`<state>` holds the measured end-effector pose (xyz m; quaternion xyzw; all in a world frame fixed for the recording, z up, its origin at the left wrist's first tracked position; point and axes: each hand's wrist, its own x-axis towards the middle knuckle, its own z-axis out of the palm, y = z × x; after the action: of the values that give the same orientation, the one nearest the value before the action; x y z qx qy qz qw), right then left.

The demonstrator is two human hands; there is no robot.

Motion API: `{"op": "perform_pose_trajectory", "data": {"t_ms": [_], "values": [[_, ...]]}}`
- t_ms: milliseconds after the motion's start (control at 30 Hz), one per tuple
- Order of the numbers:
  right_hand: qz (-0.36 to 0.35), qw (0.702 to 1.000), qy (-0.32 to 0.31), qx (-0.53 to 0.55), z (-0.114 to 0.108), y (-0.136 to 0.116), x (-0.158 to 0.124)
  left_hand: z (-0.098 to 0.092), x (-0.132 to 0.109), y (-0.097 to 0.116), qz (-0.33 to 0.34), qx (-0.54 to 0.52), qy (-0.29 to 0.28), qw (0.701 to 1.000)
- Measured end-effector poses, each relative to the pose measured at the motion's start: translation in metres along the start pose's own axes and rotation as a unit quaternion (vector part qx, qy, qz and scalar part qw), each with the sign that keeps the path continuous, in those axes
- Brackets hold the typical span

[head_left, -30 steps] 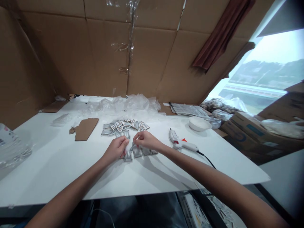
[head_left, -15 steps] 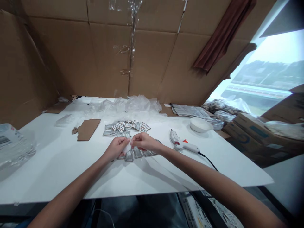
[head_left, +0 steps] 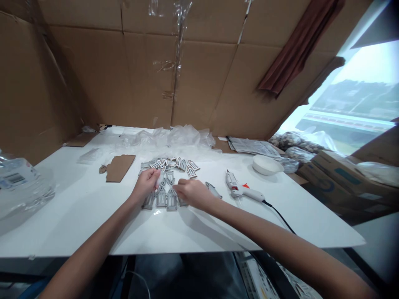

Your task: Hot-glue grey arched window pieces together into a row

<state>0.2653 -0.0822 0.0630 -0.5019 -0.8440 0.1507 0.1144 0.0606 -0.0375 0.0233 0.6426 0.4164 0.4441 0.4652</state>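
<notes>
Work in hand at front-centre of the white desk [head_left: 77, 216]: left hand [head_left: 145, 185] has a small white tuft [head_left: 160, 179], looks pinched btwn fingers, and is just above a row of grey arched cut-outs [head_left: 161, 197] lying flat w/ points toward the far edge. Right hand [head_left: 193, 193] is low on the right end of that row, fingers curled down; can't tell if it's gripping anything. Hands apart but close, small gap btwn them, not clamped on one shared item. Bigger loose pile of arched pcs w/ black-and-white patterned faces [head_left: 171, 164] sits just behind, mid-desk; one stray pc [head_left: 213, 190] lies right of right hand. Pcs look thin and flat, so a fingertip pinch seems the way to handle them, not a scoop. Hot glue gun [head_left: 232, 182] lies further right, cord off toward front-right corner, w/ white bowl [head_left: 266, 165] behind it nr far edge. Cardboard scrap [head_left: 120, 168] on left; crumpled clear plastic [head_left: 182, 136] along far edge. Barcode label [head_left: 14, 179] on clear plastic stack [head_left: 28, 195] at left edge: text too small to read. Blue print on cardboard box [head_left: 343, 176] at right: no legible brand; none readable on glue gun either.
</notes>
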Motion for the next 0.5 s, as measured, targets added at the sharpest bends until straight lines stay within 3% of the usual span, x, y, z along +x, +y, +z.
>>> {"op": "perform_pose_trajectory", "data": {"t_ms": [200,500], "values": [[-0.026,0.997,-0.040,-0.060,0.016,-0.009,-0.010,-0.003,0.002,-0.003,0.007,0.018,-0.013,1.000],[0.025,0.988,0.059,0.139,-0.004,-0.008,0.029,-0.001,0.002,-0.003,0.010,0.001,-0.096,0.995]]}}
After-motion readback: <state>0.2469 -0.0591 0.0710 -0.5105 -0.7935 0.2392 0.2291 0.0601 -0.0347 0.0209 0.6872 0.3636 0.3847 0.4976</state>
